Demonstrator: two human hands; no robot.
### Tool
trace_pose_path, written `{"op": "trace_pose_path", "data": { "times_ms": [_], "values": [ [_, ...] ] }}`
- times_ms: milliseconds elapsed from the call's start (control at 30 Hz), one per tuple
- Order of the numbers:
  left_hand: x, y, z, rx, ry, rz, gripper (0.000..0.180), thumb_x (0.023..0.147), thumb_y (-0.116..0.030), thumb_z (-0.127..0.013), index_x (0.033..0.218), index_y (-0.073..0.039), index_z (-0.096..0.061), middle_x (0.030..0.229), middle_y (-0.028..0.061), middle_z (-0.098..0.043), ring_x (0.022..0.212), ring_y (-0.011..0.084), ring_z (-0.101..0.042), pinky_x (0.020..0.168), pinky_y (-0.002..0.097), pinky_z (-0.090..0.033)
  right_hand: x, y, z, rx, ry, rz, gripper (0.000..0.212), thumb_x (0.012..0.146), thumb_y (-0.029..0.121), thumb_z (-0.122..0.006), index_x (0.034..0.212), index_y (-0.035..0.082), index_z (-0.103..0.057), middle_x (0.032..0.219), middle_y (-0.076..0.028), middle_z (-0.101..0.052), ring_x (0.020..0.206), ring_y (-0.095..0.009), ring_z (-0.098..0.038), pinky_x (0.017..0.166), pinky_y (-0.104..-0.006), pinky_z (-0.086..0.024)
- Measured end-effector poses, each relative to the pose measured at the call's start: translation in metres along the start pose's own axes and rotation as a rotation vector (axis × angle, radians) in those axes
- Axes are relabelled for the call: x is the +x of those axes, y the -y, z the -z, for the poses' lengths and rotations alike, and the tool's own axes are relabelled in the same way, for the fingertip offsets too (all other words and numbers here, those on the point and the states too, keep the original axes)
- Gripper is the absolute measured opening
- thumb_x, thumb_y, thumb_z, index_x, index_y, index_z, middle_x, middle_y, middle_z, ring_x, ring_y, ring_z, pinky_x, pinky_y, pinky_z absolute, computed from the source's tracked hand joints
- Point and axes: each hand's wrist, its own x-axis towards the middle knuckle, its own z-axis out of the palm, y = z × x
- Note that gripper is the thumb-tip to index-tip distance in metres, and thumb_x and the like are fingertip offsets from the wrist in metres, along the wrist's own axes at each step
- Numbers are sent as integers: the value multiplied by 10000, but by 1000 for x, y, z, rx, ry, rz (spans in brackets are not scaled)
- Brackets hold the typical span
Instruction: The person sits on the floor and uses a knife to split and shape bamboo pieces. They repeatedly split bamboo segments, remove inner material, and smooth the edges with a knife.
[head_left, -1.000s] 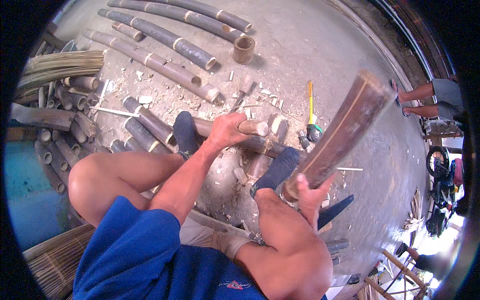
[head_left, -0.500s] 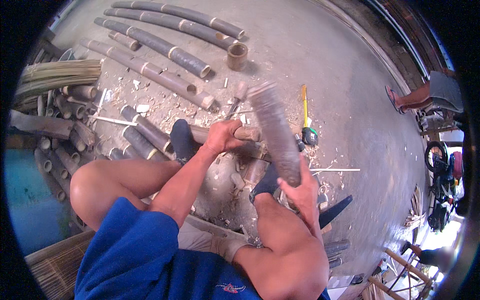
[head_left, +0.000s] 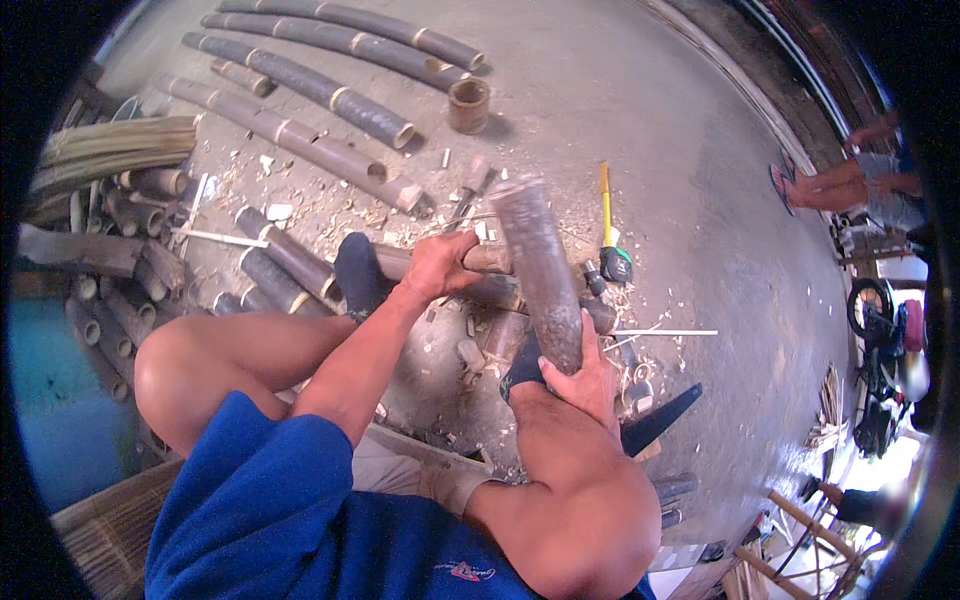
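My left hand [head_left: 438, 266] is closed around a brown bamboo pole [head_left: 488, 259] that lies crosswise between my feet. The pole shows on both sides of the fist; the palm side is hidden. My right hand [head_left: 590, 385] grips the lower end of a thick, rough wooden club [head_left: 540, 270], which stands tilted up with its top leaning left. Just under the pole lies a darker bamboo piece [head_left: 497, 291], close to the club. My dark-socked left foot [head_left: 358, 275] rests against the pole, and my right foot [head_left: 525, 365] is beside the club's lower end.
Long bamboo poles [head_left: 300, 85] and a short bamboo cup [head_left: 468, 106] lie ahead among shavings. A yellow tape measure [head_left: 616, 264] and a dark saw blade [head_left: 662, 420] are at right. Cut bamboo [head_left: 110, 320] is stacked at left. Another person's legs [head_left: 830, 188] show far right.
The club has come slightly down and towards me in my right hand and is less blurred. My left hand stays on the pole. More of the other person shows at right.
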Motion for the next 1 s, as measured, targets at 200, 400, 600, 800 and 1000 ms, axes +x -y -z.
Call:
{"op": "trace_pose_path", "data": {
  "times_ms": [200, 400, 600, 800, 1000],
  "values": [
    [1, 39, 4, -389, -318, 201, 364, 728, -213, -860, 1030, -88, -698, 950, 94, -740, 866, 221, -711, 791, 362, -556, -23, -28, 8, 39, -52, -213, 959, 768, 423, -805, 1567, 134, -358, 1134, -291, -698, 1053, -403, -705, 893, -451, -554],
    [10, 70, -2, -651, -621, 440, 421, 775, -192, -886, 1101, 4, -705, 985, 41, -729, 887, 134, -669, 823, 304, -528, -143, -35, 5, 903, 304, -532, 956, 767, 413, -804, 1562, 123, -358, 1156, -276, -683, 1069, -391, -689, 908, -447, -541],
    [12, 69, -3, -747, -901, 464, 328, 852, -190, -821, 1076, 3, -678, 853, 5, -649, 726, 116, -587, 645, 304, -479, -161, -41, 19, 1062, 484, -474, 953, 766, 403, -803, 1557, 111, -358, 1178, -261, -667, 1084, -378, -672, 923, -442, -528],
    [24, 59, 22, -895, -988, 658, 311, 889, -298, -772, 984, -22, -664, 739, -17, -560, 584, 117, -499, 523, 312, -398, -159, -37, 28, 1111, 434, -444, 949, 765, 393, -802, 1552, 100, -358, 1200, -246, -651, 1100, -365, -656, 939, -437, -515],
    [69, -44, 5, -46, 151, -8, 425, 744, -271, -828, 1057, -28, -674, 1036, 154, -734, 934, 337, -710, 827, 438, -548, -161, -29, 23, 1122, 211, -430, 946, 764, 383, -801, 1546, 88, -358, 1223, -231, -636, 1115, -352, -639, 954, -432, -501]
  ]
}}
